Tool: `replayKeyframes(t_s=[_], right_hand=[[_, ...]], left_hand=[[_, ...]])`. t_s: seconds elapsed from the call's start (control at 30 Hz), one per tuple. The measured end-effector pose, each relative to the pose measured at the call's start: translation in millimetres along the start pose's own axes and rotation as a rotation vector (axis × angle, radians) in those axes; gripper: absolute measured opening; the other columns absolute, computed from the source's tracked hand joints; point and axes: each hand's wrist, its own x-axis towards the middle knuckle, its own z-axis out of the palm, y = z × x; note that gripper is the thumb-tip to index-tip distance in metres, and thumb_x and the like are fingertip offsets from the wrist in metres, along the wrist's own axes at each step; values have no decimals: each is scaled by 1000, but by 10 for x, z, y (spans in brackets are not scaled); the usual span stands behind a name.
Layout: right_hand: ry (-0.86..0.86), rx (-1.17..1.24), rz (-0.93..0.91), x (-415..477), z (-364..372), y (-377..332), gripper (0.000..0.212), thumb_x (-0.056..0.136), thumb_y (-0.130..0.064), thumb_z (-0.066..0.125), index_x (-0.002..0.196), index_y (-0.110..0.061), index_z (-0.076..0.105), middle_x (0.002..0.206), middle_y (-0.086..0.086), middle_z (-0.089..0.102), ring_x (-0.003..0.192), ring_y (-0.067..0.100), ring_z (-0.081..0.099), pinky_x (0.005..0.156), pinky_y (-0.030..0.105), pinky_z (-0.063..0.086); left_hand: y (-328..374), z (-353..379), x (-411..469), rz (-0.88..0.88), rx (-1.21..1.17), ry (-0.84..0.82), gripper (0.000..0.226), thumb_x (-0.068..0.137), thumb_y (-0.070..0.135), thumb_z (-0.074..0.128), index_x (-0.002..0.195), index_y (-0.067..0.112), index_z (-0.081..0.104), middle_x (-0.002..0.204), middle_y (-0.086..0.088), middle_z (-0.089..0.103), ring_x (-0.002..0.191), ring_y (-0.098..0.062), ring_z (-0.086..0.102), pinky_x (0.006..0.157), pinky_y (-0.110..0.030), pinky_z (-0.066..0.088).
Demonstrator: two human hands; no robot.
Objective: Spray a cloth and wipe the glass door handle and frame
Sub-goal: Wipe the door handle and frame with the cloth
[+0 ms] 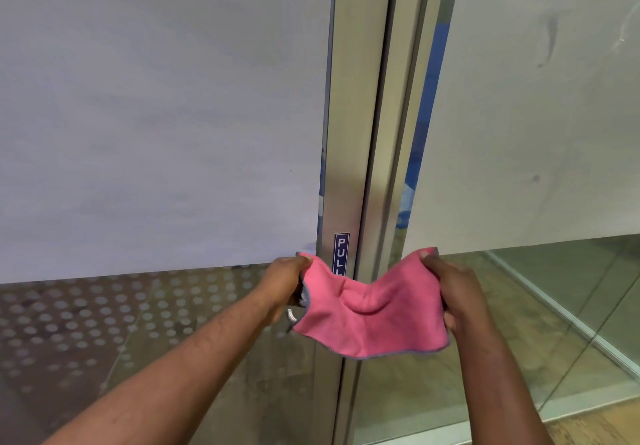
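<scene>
A pink cloth (372,309) with a grey edge hangs spread between my two hands in front of the door. My left hand (282,283) pinches its upper left corner and my right hand (450,288) grips its right side. Behind the cloth runs the silver metal door frame (349,115), with a blue PULL label (341,254) partly covered by the cloth. A small piece of the metal door handle (291,316) shows under my left hand; the rest is hidden. No spray bottle is in view.
The frosted glass door panel (156,115) fills the left, with a dotted clear strip (104,316) below. A second frosted glass panel (536,115) stands at the right, with clear glass and a floor rail (568,320) beneath.
</scene>
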Motion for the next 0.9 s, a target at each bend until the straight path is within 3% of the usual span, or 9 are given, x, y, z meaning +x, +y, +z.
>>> replayKeyframes(t_s=[0.13,0.27,0.4,0.5,0.6,0.73,0.8,0.9], right_hand=[[-189,35,-15,-206,356,-70,20,93,-18,72,89,1,72,74,10,72,71,22,66,69,34,51],[-322,-27,-7,-336,633,-69,20,98,-25,66,91,-9,76,84,9,76,76,18,69,73,33,54],[-350,-9,-1,-389,716,-45,26,102,-13,51,97,-8,76,94,9,80,88,20,74,82,34,56],[-384,-25,11,-429,741,-13,33,99,-4,46,100,-12,78,95,1,81,95,9,75,88,30,54],[-450,-13,26,-389,717,36,45,95,0,37,107,-6,79,112,10,78,111,20,72,100,38,52],[-279,-21,102,-280,714,134,34,102,-18,44,106,-2,73,111,18,77,97,24,76,80,38,59],[-212,-9,169,-250,721,235,40,103,-40,51,108,-6,71,110,17,76,99,27,75,85,43,61],[-227,187,322,-259,729,287,65,95,-67,52,115,-9,71,112,18,76,108,35,72,99,55,55]], left_hand=[[83,190,-48,8,-39,-88,25,104,20,50,102,3,67,64,-5,65,53,-19,62,49,-24,49],[157,341,-74,51,-20,-183,27,103,24,48,104,5,68,78,-13,64,68,-28,63,67,-38,56],[199,342,-78,187,149,-250,41,94,58,63,106,20,72,92,-7,79,82,-29,76,75,-40,64],[192,355,-62,312,280,-198,30,84,49,79,107,31,73,96,1,78,85,-18,77,73,-41,66],[177,348,-28,369,351,-102,12,94,34,71,106,32,72,99,5,74,90,-15,72,72,-38,65],[146,376,-57,502,505,43,14,100,32,59,113,29,64,102,8,70,97,-13,65,84,-32,55],[153,427,-128,549,508,30,11,102,32,57,112,28,60,97,11,67,91,-9,65,77,-26,53],[117,507,-237,629,552,-128,16,103,35,55,118,29,57,100,10,68,90,-3,65,77,-24,56]])
